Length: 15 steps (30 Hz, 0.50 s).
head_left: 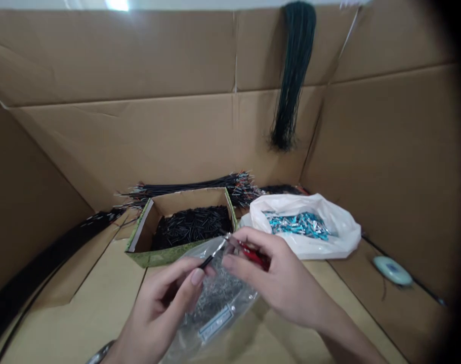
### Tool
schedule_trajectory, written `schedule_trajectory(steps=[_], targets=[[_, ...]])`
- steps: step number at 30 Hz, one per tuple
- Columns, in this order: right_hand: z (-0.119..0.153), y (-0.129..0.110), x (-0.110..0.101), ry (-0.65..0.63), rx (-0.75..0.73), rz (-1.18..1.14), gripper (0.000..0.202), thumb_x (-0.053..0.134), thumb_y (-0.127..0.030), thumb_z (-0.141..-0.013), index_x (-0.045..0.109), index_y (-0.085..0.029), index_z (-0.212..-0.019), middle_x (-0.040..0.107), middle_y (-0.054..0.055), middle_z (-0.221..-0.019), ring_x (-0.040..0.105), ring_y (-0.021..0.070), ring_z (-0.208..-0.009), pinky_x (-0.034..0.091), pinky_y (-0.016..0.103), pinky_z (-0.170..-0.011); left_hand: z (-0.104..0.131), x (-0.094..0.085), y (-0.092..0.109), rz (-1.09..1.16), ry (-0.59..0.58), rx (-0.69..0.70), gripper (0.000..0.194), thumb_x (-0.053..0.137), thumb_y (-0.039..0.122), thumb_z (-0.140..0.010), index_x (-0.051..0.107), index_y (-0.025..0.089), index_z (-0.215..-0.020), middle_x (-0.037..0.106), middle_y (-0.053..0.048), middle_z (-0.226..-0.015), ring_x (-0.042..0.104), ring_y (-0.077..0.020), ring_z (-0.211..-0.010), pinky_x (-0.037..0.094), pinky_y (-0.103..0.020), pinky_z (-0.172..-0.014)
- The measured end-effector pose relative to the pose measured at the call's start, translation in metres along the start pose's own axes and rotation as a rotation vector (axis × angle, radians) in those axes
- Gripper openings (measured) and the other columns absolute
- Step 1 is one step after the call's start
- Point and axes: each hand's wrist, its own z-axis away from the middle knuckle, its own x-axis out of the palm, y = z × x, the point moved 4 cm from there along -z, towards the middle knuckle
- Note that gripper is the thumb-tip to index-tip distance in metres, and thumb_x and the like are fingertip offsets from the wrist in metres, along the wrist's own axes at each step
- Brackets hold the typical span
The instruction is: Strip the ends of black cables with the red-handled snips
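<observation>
Pinched between thumb and fingers of my left hand (164,303) is a short black cable (206,261), its thin silvery end pointing up and right. My right hand (281,278) grips a small red-handled cutting tool (255,257); whether it is snips or pliers is hard to tell. The tool's metal tip meets the silvery end of the cable. Beneath both hands lies a clear plastic bag (186,346) of small thin pieces, with a printed label (215,323) on it. The rest of the cable is hidden by my left fingers.
Behind the hands stands a green-sided carton (142,230) of short black tubes. A white bag (347,240) holds blue and silver strips. Black cable bundles (192,187) lie behind, with more (44,273) at left. Dark strands (296,65) hang on the cardboard wall. A pale oval object (392,270) sits right.
</observation>
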Motion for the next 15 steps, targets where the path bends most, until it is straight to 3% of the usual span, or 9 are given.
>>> schedule_trajectory(steps=[3, 6, 12, 15], targets=[[0.001, -0.017, 0.005, 0.061, -0.076, 0.126, 0.027, 0.061, -0.036, -0.096, 0.058, -0.02, -0.074, 0.043, -0.005, -0.065, 0.038, 0.0113, -0.061, 0.031, 0.024, -0.053, 0.001, -0.001, 0.005, 0.018, 0.0, 0.077, 0.028, 0.057, 0.045, -0.098, 0.074, 0.023, -0.099, 0.052, 0.001, -0.061, 0.046, -0.0133, -0.054, 0.04, -0.02, -0.046], [0.003, -0.021, 0.009, 0.073, -0.104, 0.178, 0.021, 0.062, -0.033, -0.094, 0.065, -0.021, -0.077, 0.046, -0.005, -0.064, 0.041, 0.0115, -0.061, 0.033, 0.024, -0.054, 0.004, -0.005, 0.005, -0.058, 0.034, 0.142, 0.026, 0.056, 0.042, -0.099, 0.076, 0.025, -0.099, 0.059, 0.0, -0.06, 0.051, -0.0136, -0.051, 0.043, -0.021, -0.047], [-0.005, -0.019, 0.021, 0.038, -0.052, 0.009, 0.025, 0.064, -0.042, -0.09, 0.065, -0.02, -0.079, 0.048, -0.004, -0.066, 0.042, 0.0123, -0.061, 0.035, 0.023, -0.053, 0.007, -0.016, 0.015, -0.297, 0.173, 0.313, 0.018, 0.066, 0.034, -0.093, 0.08, 0.031, -0.103, 0.066, 0.002, -0.053, 0.06, -0.0159, -0.049, 0.049, -0.022, -0.049], [-0.01, -0.021, 0.024, 0.024, -0.105, -0.009, 0.018, 0.064, -0.034, -0.088, 0.066, -0.019, -0.078, 0.051, -0.003, -0.066, 0.044, 0.012, -0.06, 0.037, 0.022, -0.053, 0.006, -0.02, 0.021, -0.302, 0.187, 0.342, 0.015, 0.067, 0.032, -0.093, 0.081, 0.03, -0.089, 0.071, 0.002, -0.057, 0.066, -0.0171, -0.054, 0.054, -0.024, -0.056]])
